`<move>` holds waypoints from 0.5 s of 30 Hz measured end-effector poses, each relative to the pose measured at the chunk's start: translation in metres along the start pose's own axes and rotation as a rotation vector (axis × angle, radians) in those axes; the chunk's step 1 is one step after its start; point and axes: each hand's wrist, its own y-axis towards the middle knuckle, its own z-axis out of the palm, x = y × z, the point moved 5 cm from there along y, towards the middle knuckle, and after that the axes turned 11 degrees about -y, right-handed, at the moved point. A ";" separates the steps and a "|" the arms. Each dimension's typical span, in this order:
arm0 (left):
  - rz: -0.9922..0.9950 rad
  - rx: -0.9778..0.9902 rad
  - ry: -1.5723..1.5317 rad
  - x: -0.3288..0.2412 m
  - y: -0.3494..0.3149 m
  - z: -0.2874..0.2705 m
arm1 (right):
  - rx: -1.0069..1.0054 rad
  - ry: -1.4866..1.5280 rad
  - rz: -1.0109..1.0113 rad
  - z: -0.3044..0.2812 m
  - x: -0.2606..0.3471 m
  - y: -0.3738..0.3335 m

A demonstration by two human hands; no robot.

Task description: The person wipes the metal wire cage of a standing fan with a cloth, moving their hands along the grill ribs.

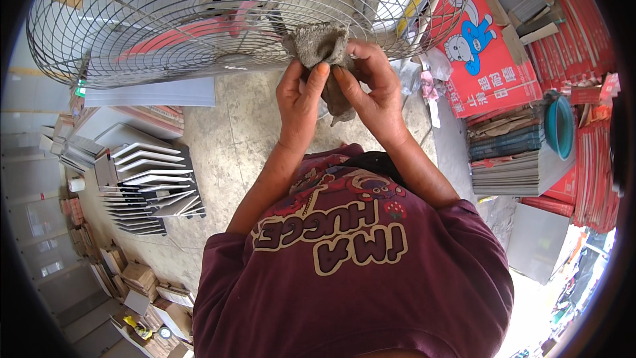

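Observation:
A dirty grey rag is pinched between my two hands in front of my chest. My left hand grips its left side, thumb pointing up against the cloth. On the right side my right hand has its thumb and fingers closed on the same rag. Part of the cloth hangs down between my hands. Just beyond them stands a large fan with a wire guard and red blades. The rag overlaps the guard's lower edge in view; I cannot tell whether they touch.
At left, a black rack holds several pale tile panels. A red printed carton stands right of the fan, near stacked grey tiles and a teal basin. Cardboard boxes sit at lower left on the concrete floor.

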 end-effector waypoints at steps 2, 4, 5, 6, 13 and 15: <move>-0.062 -0.047 -0.055 0.012 0.003 -0.008 | 0.014 0.069 0.102 0.004 -0.015 -0.004; -0.147 -0.123 -0.147 0.027 0.004 -0.017 | 0.023 0.190 0.280 0.011 -0.034 -0.012; -0.181 -0.144 -0.159 0.031 0.004 -0.019 | 0.047 0.174 0.303 0.013 -0.037 -0.014; -0.218 -0.167 -0.173 0.034 0.003 -0.020 | 0.073 0.156 0.329 0.013 -0.041 -0.016; -0.364 -0.193 -0.187 0.058 0.001 -0.034 | 0.136 0.130 0.499 0.014 -0.059 -0.023; -0.411 -0.209 -0.240 0.064 -0.001 -0.036 | 0.138 0.099 0.524 0.014 -0.064 -0.025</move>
